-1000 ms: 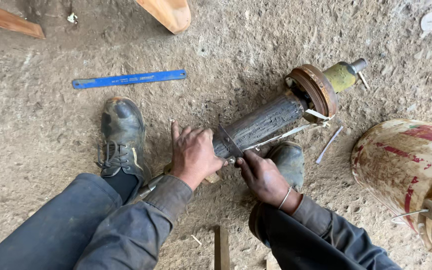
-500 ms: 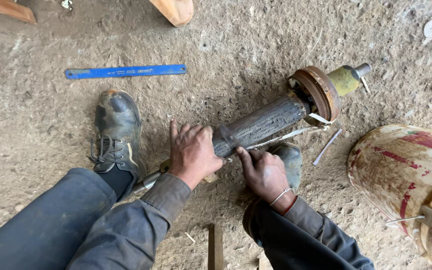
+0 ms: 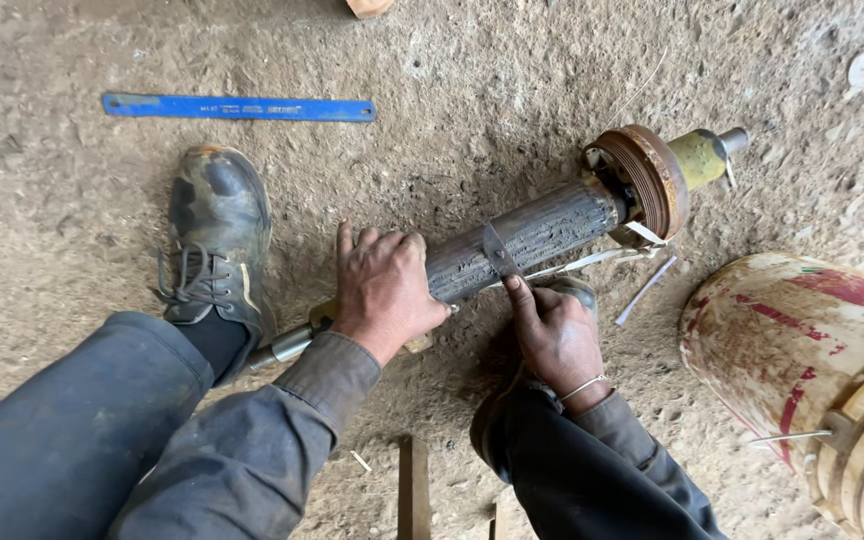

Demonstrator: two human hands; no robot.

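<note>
Scraping stage, I reckon: my left hand [image 3: 384,290] clamps the dark rotor core [image 3: 522,240] lying on the dirt floor [image 3: 512,70] w/ its rusty flange [image 3: 652,175] far end, right hand [image 3: 552,335] pinches a thin blade [image 3: 498,252] against it, next needs steady pressure; blade tip & shaft under my palm hidden.

only container-ish thing is a dirty white bucket [image 3: 787,345] w/ red smears at the right edge, no labels/signs/screens visible tbh
</note>
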